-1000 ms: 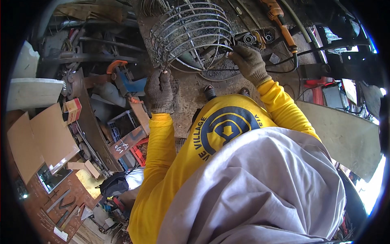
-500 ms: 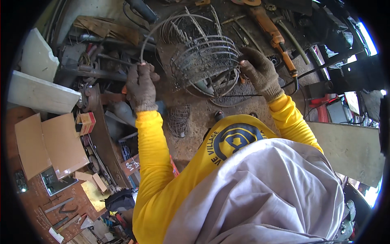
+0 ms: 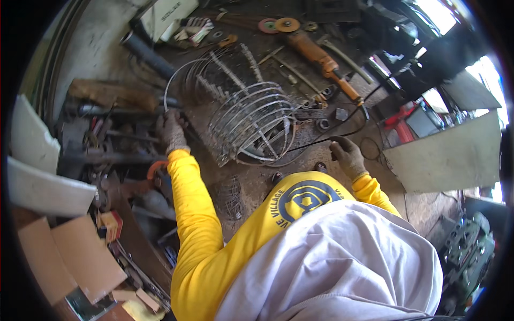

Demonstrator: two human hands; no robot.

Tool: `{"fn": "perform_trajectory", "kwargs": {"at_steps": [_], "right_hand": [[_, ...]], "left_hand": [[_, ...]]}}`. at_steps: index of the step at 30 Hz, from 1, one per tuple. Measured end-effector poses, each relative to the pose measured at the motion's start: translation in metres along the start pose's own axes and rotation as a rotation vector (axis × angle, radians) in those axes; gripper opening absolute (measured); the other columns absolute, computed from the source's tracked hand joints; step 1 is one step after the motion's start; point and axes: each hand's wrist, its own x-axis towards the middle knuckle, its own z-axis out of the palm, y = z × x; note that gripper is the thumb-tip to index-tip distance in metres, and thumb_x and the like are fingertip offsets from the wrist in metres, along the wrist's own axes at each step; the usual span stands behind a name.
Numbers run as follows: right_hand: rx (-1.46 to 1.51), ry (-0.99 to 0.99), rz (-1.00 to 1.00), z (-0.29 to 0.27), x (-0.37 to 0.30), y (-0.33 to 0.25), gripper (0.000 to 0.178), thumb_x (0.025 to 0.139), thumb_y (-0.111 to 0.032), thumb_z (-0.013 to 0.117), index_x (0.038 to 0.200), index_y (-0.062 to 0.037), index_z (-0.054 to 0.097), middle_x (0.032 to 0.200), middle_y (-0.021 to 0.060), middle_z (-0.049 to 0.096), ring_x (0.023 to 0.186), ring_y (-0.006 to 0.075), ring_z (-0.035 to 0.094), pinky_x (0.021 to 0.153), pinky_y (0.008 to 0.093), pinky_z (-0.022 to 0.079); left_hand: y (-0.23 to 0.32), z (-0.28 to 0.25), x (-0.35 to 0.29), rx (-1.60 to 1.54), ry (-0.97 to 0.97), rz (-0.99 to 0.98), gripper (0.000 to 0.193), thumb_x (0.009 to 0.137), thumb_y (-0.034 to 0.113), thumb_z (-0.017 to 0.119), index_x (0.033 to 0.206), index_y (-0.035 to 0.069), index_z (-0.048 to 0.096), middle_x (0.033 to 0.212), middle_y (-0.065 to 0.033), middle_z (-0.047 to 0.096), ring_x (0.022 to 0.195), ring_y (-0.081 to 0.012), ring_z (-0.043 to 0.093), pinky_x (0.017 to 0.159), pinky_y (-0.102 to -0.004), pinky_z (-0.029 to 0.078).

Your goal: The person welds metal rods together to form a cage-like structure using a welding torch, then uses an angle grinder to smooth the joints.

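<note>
My left hand, in a brown knit glove, is closed on the end of a thin curved metal rod. That rod arcs up and over to a round cage of metal hoops, joined by rough straight bars, on the floor ahead of me. To the right of the cage, my gloved right hand is lowered, fingers loosely curved and apart, with nothing visible in them. Close to its fingertips runs a black cable; whether they touch it is unclear.
An orange angle grinder lies beyond the cage, near grinding discs. A dark pipe lies at the far left. Cardboard and scrap metal crowd the left side. A pale board stands at right, and a wire bundle lies near my feet.
My right hand has come away from the cage's hoops, moving down and toward me. My left hand still grips the rod. The view has shifted, showing more of the far floor.
</note>
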Motion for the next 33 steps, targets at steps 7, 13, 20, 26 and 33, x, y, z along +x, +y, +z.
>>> {"fn": "perform_trajectory", "kwargs": {"at_steps": [7, 13, 20, 26, 33], "right_hand": [[-0.082, 0.039, 0.023, 0.008, -0.006, -0.001, 0.034, 0.095, -0.027, 0.064, 0.121, -0.0054, 0.068, 0.096, 0.0071, 0.072, 0.078, 0.013, 0.066, 0.073, 0.0285, 0.053], [-0.177, -0.019, 0.014, 0.017, -0.006, -0.019, 0.037, 0.095, -0.033, 0.063, 0.122, -0.0066, 0.068, 0.096, 0.0084, 0.072, 0.078, 0.0156, 0.067, 0.073, 0.0293, 0.053], [0.013, -0.079, -0.097, 0.033, 0.007, -0.025, 0.04, 0.099, -0.032, 0.061, 0.124, -0.0015, 0.064, 0.091, 0.0053, 0.068, 0.076, 0.0125, 0.063, 0.071, 0.0284, 0.053], [0.266, -0.197, -0.207, 0.034, 0.008, -0.054, 0.045, 0.103, -0.039, 0.054, 0.126, -0.0022, 0.064, 0.105, 0.0071, 0.07, 0.084, 0.013, 0.064, 0.076, 0.0267, 0.053], [0.548, -0.317, -0.351, 0.031, -0.004, -0.079, 0.048, 0.104, -0.042, 0.05, 0.127, -0.0031, 0.063, 0.112, 0.0061, 0.069, 0.095, 0.0114, 0.065, 0.084, 0.0261, 0.054]], "left_hand": [[0.023, 0.007, -0.02, -0.112, -0.066, 0.145, 0.014, 0.096, 0.019, 0.061, 0.091, 0.006, 0.06, 0.077, -0.0011, 0.059, 0.058, -0.0104, 0.053, 0.053, -0.0269, 0.048], [0.046, -0.001, -0.059, -0.161, -0.191, 0.214, 0.013, 0.098, 0.017, 0.061, 0.096, 0.005, 0.061, 0.078, -0.0041, 0.061, 0.057, -0.0106, 0.051, 0.053, -0.0297, 0.047], [0.058, -0.011, -0.099, -0.199, -0.348, 0.204, 0.013, 0.097, 0.016, 0.062, 0.104, 0.005, 0.062, 0.082, -0.0057, 0.063, 0.058, -0.0117, 0.053, 0.056, -0.0312, 0.053], [0.053, -0.021, -0.123, -0.194, -0.601, 0.252, 0.013, 0.096, 0.016, 0.064, 0.103, 0.005, 0.061, 0.083, -0.0062, 0.062, 0.061, -0.0124, 0.056, 0.056, -0.0313, 0.054], [0.054, -0.01, -0.164, 0.003, -0.805, 0.224, 0.019, 0.095, 0.02, 0.069, 0.1, 0.003, 0.063, 0.081, -0.006, 0.064, 0.062, -0.0128, 0.058, 0.056, -0.0279, 0.051]]}}
